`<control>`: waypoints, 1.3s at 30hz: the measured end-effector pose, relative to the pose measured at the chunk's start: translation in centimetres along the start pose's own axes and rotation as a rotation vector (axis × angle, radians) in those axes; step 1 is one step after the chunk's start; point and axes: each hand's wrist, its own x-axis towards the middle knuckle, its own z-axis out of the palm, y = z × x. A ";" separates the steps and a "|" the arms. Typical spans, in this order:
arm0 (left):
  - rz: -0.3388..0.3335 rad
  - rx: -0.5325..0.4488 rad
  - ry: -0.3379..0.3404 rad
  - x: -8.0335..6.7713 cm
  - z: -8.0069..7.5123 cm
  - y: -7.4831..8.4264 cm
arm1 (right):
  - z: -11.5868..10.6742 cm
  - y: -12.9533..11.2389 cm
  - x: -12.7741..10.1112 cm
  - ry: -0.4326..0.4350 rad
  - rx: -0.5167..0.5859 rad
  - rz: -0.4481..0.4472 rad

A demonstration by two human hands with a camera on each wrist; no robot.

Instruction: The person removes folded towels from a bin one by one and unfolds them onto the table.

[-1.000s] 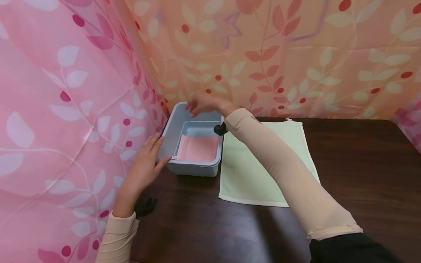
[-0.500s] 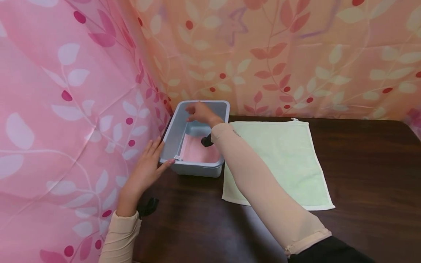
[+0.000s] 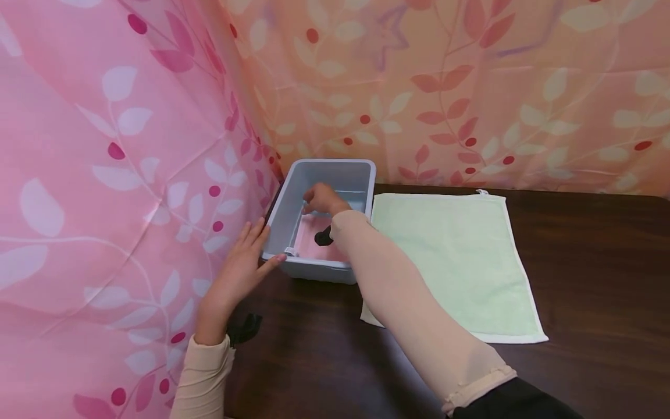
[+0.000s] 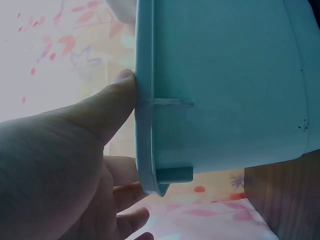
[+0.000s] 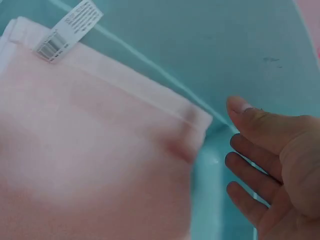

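Note:
My left hand (image 3: 237,276) rests on the near left corner of a light blue plastic bin (image 3: 319,272). Its thumb touches the front rim in the left wrist view, and its other fingers lie along the left side. A folded pink towel (image 3: 307,237) with a white label (image 5: 68,31) lies on the bin's floor. Inside the bin, my right hand (image 3: 324,199) hovers by the towel's far edge. In the right wrist view its fingers (image 5: 252,172) are loosely bent, hold nothing and stand apart from the towel's corner. My right sleeve hides part of the bin's right side.
A pale green towel (image 3: 455,250) lies spread flat on the dark wooden table (image 3: 586,279), just right of the bin. Floral curtains hang behind the table (image 3: 460,87) and close along the left side (image 3: 131,233). Black wrist cameras sit at both wrists.
My right hand has moved from above the bin's far rim down into the bin, nearer the pink towel. The left hand stays on the corner. The whole view has shifted slightly.

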 end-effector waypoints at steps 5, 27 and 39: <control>-0.010 -0.003 -0.002 -0.1 0.1 0.3 | 0.3 0.6 -0.3 -0.045 -0.014 0.040; -0.022 -0.007 0.004 -0.3 0.2 0.9 | 0.6 0.6 -1.2 -0.037 -0.020 0.170; -0.015 -0.001 0.003 -0.1 0.2 1.0 | 0.1 0.6 -1.0 0.012 -0.040 0.093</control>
